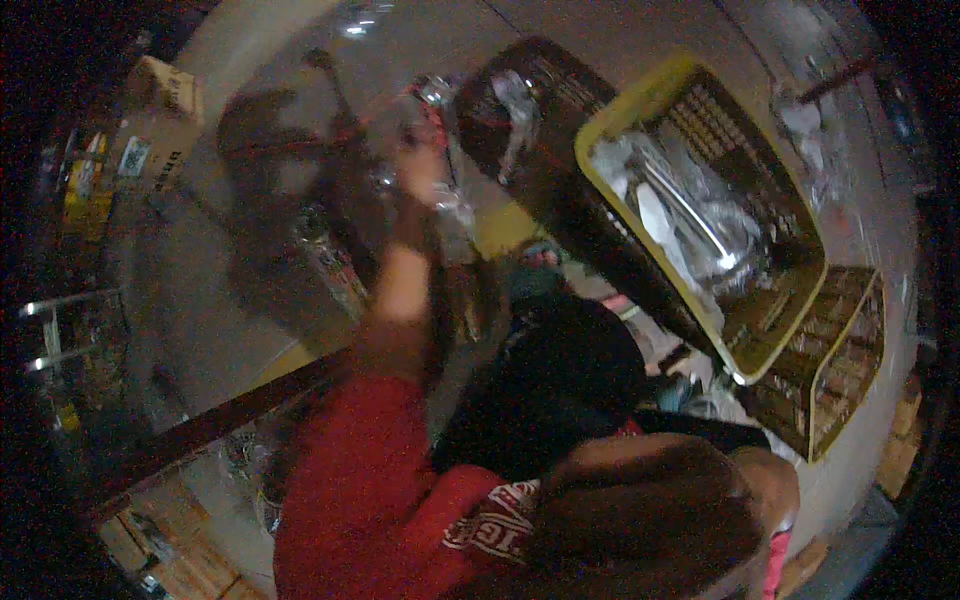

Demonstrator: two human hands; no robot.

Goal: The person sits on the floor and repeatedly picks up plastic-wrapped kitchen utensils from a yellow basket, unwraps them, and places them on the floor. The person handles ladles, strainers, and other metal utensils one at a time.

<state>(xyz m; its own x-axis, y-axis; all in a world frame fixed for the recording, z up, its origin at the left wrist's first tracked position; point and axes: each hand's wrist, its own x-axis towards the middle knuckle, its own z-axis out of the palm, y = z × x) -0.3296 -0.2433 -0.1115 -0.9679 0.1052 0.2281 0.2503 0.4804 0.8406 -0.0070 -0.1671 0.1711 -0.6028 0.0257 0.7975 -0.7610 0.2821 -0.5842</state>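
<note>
My left arm, in a red sleeve, stretches up from the lower left. Motion blurs my left hand (424, 168) so that its fingers cannot be made out. Right at the fingers is a reddish object with shiny clear plastic (432, 112), and I cannot tell if the hand grips it or only touches it. Below the hand, another bit of shiny clear wrapping (455, 205) shows. Bare skin of my right arm appears at the lower right, but my right hand is out of sight.
To the right, a tilted brown basket with a yellow rim (703, 366) holds clear plastic packaging (690, 215). Beside it stands another slatted brown crate (848, 350). A cardboard box (165, 95) is at the far left, above a metal frame (75, 300). A dark rail (220, 420) crosses the lower left.
</note>
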